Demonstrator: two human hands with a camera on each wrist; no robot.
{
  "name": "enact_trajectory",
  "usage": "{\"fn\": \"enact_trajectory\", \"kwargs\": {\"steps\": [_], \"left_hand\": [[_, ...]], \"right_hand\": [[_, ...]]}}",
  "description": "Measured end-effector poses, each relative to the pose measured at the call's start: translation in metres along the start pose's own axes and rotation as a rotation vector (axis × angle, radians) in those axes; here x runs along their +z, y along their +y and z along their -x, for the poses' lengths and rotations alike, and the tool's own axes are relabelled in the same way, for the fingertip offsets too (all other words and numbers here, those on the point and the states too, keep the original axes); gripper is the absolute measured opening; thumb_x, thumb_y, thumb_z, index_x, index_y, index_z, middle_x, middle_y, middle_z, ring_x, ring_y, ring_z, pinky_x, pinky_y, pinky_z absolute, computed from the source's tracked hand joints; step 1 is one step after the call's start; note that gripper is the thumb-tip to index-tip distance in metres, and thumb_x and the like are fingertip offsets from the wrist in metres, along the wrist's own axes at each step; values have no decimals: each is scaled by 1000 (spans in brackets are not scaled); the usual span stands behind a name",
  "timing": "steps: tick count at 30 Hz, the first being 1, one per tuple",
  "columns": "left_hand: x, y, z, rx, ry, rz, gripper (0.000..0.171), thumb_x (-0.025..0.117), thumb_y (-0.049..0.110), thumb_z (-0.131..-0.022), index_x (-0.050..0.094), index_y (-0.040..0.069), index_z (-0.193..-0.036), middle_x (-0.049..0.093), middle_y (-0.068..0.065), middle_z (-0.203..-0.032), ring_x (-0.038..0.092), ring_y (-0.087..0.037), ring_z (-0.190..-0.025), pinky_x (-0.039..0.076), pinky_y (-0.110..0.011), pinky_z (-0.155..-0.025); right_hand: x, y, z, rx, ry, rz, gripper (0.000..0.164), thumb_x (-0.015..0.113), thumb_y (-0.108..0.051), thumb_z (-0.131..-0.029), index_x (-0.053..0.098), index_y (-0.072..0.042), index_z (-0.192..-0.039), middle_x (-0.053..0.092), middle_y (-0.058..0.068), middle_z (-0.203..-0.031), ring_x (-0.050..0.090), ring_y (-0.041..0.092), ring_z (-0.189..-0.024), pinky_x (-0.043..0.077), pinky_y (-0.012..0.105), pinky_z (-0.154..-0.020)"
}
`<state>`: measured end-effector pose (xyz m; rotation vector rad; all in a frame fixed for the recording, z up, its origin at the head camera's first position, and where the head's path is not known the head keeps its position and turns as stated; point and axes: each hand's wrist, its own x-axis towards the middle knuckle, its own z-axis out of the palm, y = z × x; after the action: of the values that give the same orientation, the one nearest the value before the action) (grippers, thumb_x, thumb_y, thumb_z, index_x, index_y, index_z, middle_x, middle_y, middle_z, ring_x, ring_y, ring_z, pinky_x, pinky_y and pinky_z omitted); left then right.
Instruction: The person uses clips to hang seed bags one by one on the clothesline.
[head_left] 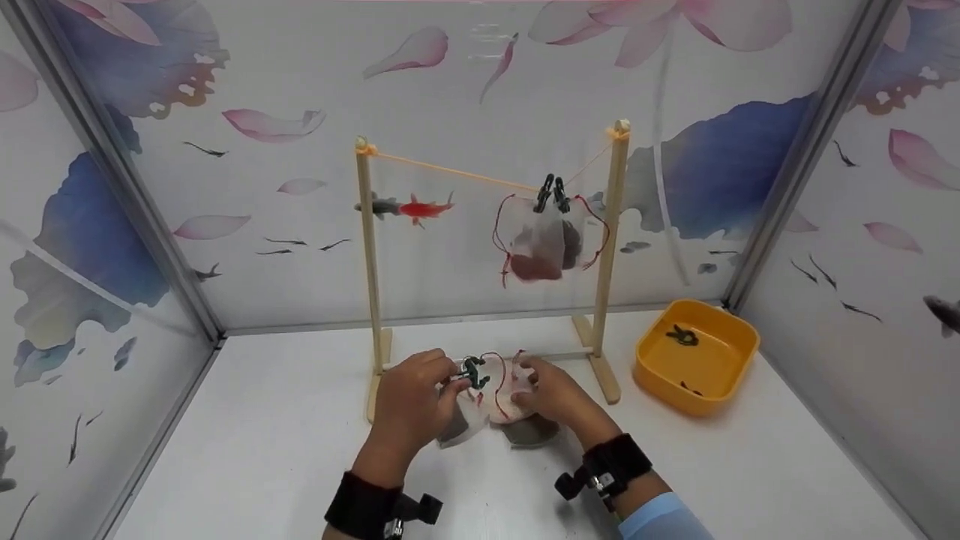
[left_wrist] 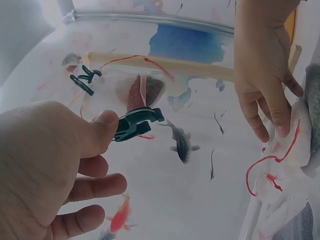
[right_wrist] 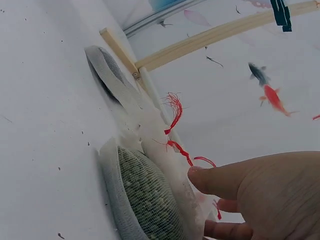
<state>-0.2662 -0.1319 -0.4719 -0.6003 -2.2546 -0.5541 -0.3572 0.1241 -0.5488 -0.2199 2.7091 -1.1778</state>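
My left hand (head_left: 416, 397) pinches a dark green clip (left_wrist: 135, 124) between thumb and forefinger, the other fingers loosely bent. White mesh drawstring pouches lie on the table below; one, with a dark grainy filling (right_wrist: 147, 192), is beside my right hand (head_left: 559, 394). The right thumb and fingers are spread apart at that pouch's pale top, the thumb by its red cord (right_wrist: 181, 152). A second pouch (right_wrist: 112, 70) lies to the left, near the stand's foot. Two similar pouches (head_left: 536, 251) hang from an orange line by dark clips (head_left: 551, 193).
Wooden posts (head_left: 611, 247) hold the line (head_left: 457, 169) up behind my hands, with feet (head_left: 604, 379) on the white table. At the right stands a yellow tub (head_left: 697, 390) with dark clips (head_left: 682, 335) inside. Patterned panels enclose the back and sides.
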Motion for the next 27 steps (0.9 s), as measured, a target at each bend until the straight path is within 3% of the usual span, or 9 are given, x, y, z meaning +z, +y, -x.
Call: {"fn": "enact_trajectory", "kwargs": {"steps": [3,4,6,8,11,14,17,21,27], "left_hand": [[0,0,-1,1,9,-9,22,98,19,-88,77,15,-84,68,3,-77,62,-8,-66,51,-25,-57],[0,0,-1,0,13,-11,21,98,19,-89,78,15,-84,68,3,-77,62,-8,-66,51,-24,-57],[0,-1,-1,0,18,-15,20,97,20,-90,78,15,-84,68,4,-76,61,-7,-65,50,-24,-56],[0,-1,0,0,21,-18,20,97,20,-91,79,15,-84,68,4,-76,61,-6,-64,50,-23,-55],[-1,-2,0,-3,20,-18,19,96,20,-92,79,15,-85,68,4,-76,61,-6,-64,50,-24,-55],[-2,-3,0,-12,22,-19,20,96,21,-92,78,16,-84,68,4,-76,63,-7,-64,51,-25,-55],[-3,-3,0,-28,22,-22,20,95,20,-92,78,15,-84,68,4,-76,63,-7,-65,51,-25,-56],[-4,-5,0,-40,22,-33,20,95,21,-92,78,15,-84,67,4,-76,63,-8,-65,52,-27,-57],[-6,-6,1,-39,28,-45,18,95,22,-93,80,15,-86,68,3,-77,63,-7,-65,51,-26,-56]], "right_hand": [[1,3,-3,18,-3,-11,69,87,-21,-101,59,-2,-161,70,28,-149,68,42,-140,57,60,-117],[1,4,-4,23,-4,-18,62,86,-21,-101,64,0,-155,73,26,-144,71,39,-135,59,57,-112],[1,4,-6,21,-8,-31,37,83,-20,-103,75,2,-132,77,18,-123,74,31,-114,63,48,-96],[1,4,-6,-9,3,-58,16,79,-18,-105,77,-2,-103,72,7,-105,68,22,-95,57,38,-79],[0,2,-6,-101,33,-90,32,72,-15,-108,65,-10,-78,66,1,-98,57,16,-88,46,30,-72],[-3,-4,-3,-192,85,-96,32,70,-14,-110,67,-11,-78,72,2,-109,59,15,-96,49,31,-79],[-8,-13,2,-221,115,-69,17,72,-14,-109,77,-8,-95,73,5,-108,61,17,-96,52,36,-83],[-11,-23,7,-229,127,-49,9,79,-15,-105,82,-9,-111,66,2,-94,58,16,-84,50,35,-73],[-8,-28,8,-266,148,-70,5,79,-11,-103,80,-10,-99,69,0,-94,60,15,-84,51,31,-71]]}}
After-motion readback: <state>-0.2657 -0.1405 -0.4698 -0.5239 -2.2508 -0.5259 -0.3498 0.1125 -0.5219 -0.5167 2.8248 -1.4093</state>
